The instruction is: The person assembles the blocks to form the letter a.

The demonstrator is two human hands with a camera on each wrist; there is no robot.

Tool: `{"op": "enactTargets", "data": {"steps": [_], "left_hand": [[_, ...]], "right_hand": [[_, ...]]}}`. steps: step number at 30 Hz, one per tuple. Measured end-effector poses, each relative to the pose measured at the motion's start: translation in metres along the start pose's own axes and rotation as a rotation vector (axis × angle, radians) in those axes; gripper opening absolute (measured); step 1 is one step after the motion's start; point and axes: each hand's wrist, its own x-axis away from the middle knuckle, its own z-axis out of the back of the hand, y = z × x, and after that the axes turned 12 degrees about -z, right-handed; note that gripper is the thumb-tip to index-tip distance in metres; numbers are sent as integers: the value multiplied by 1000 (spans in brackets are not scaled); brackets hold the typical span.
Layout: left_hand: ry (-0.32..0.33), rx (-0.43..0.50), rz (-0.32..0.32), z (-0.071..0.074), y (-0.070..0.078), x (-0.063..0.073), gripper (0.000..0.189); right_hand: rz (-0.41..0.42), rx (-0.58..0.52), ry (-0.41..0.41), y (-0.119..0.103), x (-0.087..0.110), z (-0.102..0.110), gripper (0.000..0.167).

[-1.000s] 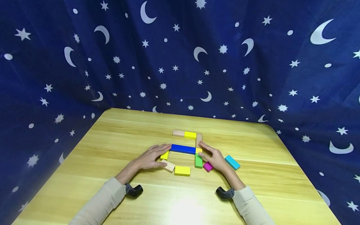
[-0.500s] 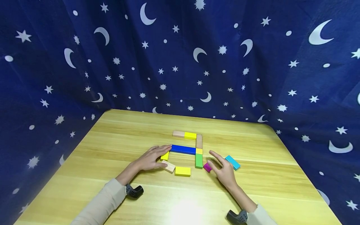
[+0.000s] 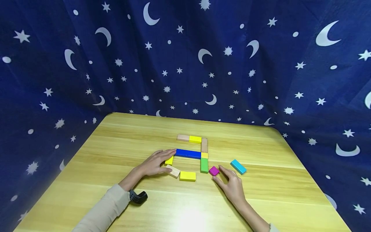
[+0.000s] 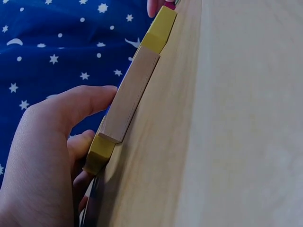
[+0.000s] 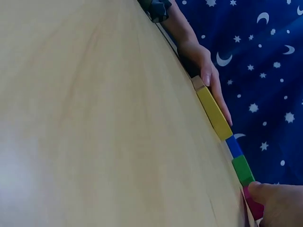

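Observation:
In the head view my left hand point(image 3: 156, 162) rests over the left end of a block outline, fingers extended. Under its fingers lies a yellow block point(image 3: 169, 160); the thumb is at a bare wood block point(image 4: 130, 94), seen up close in the left wrist view. My right hand point(image 3: 233, 187) is at a small magenta block point(image 3: 214, 171), thumb at its near corner, index finger by its right side, fingers spread. In the right wrist view the thumb overlaps the magenta block point(image 5: 253, 204). A green block point(image 3: 204, 165) stands just left of it.
Blue blocks point(image 3: 187, 153) form a bar joining a small yellow-orange block point(image 3: 204, 155). Behind are a wood block point(image 3: 204, 145), a yellow block point(image 3: 195, 139) and a pinkish wood block point(image 3: 183, 138). A yellow block point(image 3: 187, 176) lies in front, a light-blue block point(image 3: 238, 167) at right. A starry curtain point(image 3: 185, 64) hangs behind.
My right hand has left the green and yellow-orange blocks, moved right and toward me, and come to the magenta block. My left hand stays in place.

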Motion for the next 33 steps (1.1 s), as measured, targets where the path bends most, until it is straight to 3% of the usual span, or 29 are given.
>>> {"op": "enactTargets", "data": {"steps": [8, 13, 19, 26, 33], "left_hand": [[17, -1, -9, 1, -2, 0, 78], [14, -8, -4, 0, -3, 0, 79], [9, 1, 0, -1, -3, 0, 79], [7, 11, 12, 1, -3, -1, 79], [8, 20, 13, -1, -3, -1, 79]], "right_hand": [[19, -9, 20, -6, -1, -2, 37], [-2, -58, 55, -10, 11, 2, 34], [83, -118, 28, -16, 26, 1, 32], [140, -62, -17, -21, 26, -7, 32], [169, -46, 15, -24, 28, -4, 35]]}}
